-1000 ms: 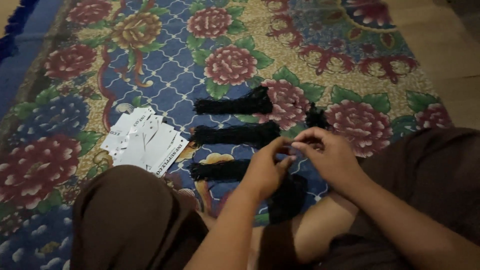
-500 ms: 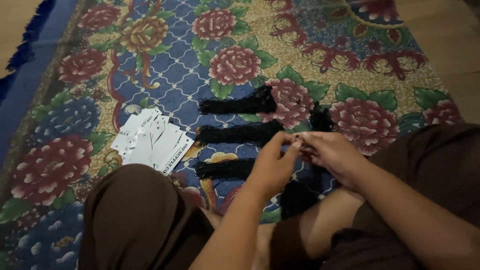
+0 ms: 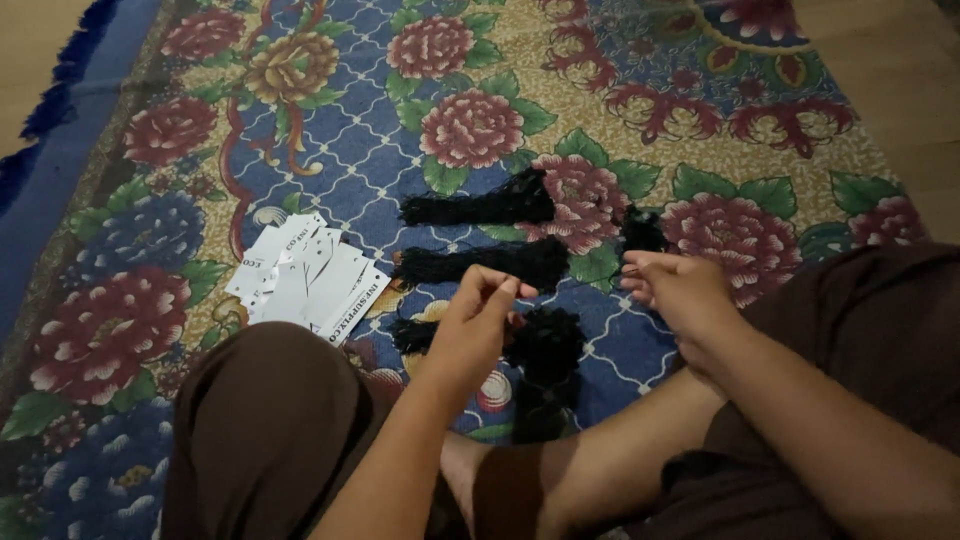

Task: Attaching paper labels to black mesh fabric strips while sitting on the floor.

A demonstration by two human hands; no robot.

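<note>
I sit cross-legged on a flowered carpet (image 3: 470,130). My left hand (image 3: 478,325) hovers over a black fuzzy bundle (image 3: 548,345), thumb and fingertips pinched together. My right hand (image 3: 680,290) is held a short way to the right, fingers curled toward the left hand. Whether anything thin runs between the two hands is too small to see. Two more long black bundles lie in a row beyond: the middle one (image 3: 480,265) and the far one (image 3: 480,205). A small black piece (image 3: 640,230) lies just past my right hand.
A loose pile of white paper labels (image 3: 305,280) lies on the carpet left of the bundles. My knees in dark brown cloth (image 3: 270,430) fill the near edge. Bare wooden floor (image 3: 910,90) shows at the right, and the carpet's blue fringe (image 3: 80,60) at far left.
My hands, held together over the near black bundle before, have drawn apart: the left stayed over the bundle, the right moved to the right.
</note>
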